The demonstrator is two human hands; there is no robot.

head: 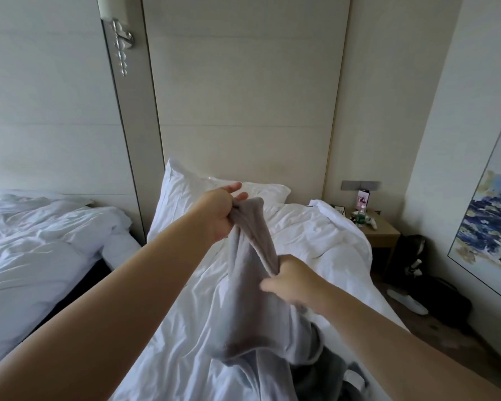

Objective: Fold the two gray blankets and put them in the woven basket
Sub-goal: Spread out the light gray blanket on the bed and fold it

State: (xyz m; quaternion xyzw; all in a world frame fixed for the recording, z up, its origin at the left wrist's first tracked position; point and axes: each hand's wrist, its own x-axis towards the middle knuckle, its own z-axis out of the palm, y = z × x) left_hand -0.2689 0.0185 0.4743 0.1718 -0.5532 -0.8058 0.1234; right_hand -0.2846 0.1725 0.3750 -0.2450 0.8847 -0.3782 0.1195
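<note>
Gray fleece is hanging between the person's two hands above the near bed. The left hand (218,217) is gripping the top end of the light gray blanket (240,308), most of its fingers curling round a bunched corner while two fingertips (235,186) are sticking out straight toward the pillow (191,195). Lower and to the right, the right hand (291,280) is clenching a gathered strip of the same blanket in its fist; it is showing a little blurred, so I cannot tell how each finger is lying. Between the two grips the cloth is stretching as a narrow band, and below them the rest is drooping in a loose fold onto the white duvet (310,244). At the bottom edge a darker gray blanket (327,371) is lying crumpled on that duvet, touching the drooping end of the lighter one.

The pillow is leaning against the pale headboard panel. To the left a second bed (41,244) is lying with rumpled white bedding, and a wall lamp (117,33) is hanging above the gap between the beds. To the right a wooden nightstand (383,234) is carrying a bottle (360,218) and a phone (340,211). On the floor beyond it a dark bag (414,250) and a white shoe (408,301) are lying near the wall, where a blue and ochre painting (486,227) is hanging.
</note>
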